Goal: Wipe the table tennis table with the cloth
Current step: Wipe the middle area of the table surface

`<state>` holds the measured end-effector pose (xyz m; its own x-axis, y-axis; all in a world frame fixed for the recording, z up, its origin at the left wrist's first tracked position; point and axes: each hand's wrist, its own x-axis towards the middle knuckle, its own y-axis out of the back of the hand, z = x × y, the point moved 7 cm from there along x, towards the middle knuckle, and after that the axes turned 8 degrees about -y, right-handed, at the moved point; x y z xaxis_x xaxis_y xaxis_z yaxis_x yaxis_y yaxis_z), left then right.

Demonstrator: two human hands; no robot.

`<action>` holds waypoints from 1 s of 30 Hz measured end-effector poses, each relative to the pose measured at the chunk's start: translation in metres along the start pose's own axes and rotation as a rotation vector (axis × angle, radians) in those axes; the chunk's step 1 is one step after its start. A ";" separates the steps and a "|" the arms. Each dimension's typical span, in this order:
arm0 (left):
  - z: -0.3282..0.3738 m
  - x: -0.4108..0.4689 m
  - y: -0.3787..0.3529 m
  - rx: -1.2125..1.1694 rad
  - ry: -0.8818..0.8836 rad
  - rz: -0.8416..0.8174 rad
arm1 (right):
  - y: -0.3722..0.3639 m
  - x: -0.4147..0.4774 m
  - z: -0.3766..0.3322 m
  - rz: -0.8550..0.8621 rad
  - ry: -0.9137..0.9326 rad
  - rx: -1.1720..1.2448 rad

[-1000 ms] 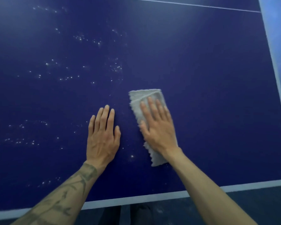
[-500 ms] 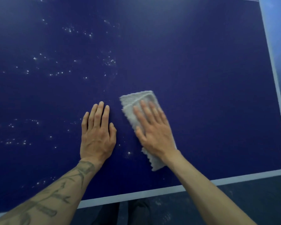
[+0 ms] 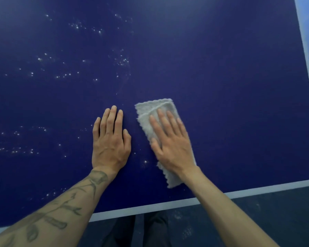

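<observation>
The right hand [image 3: 173, 145] has slid the cloth [image 3: 146, 111] a little toward the near edge of the table [image 3: 221, 77]; the left hand [image 3: 111, 143] has stayed in place. Both hands lie flat with straight fingers. The right hand presses the folded grey cloth close to the near edge. White specks [image 3: 121, 61] cover the left part of the table.

Person, head-camera view: two bare forearms, one tattooed, dark legwear.
The left forearm [image 3: 43, 220] is carrying a line-work tattoo [image 3: 68, 204] in faded grey-green ink: a slim stem is running the length of the arm, shaded leaves are branching off on both sides, and a rose-like bloom [image 3: 98, 177] is sitting just short of the wrist of the left hand [image 3: 111, 145]. The right forearm [image 3: 230, 214] and right hand [image 3: 173, 148] are showing uncovered, with the sleeve line lying out of frame. Dark trousers [image 3: 157, 229] are covering both legs, with fabric detail too dim to tell.
</observation>
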<state>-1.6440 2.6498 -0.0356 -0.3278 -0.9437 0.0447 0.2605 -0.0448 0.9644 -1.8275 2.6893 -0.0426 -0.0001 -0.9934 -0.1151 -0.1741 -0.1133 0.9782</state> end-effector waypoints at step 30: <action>-0.014 -0.093 0.001 0.042 -0.145 -0.019 | -0.017 -0.072 -0.041 0.005 -0.025 0.015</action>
<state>-1.6003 2.7331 -0.0420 -0.4607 -0.8855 0.0606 0.2155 -0.0453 0.9755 -1.7845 2.7623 -0.0435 -0.0254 -0.9930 -0.1151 -0.1892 -0.1082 0.9760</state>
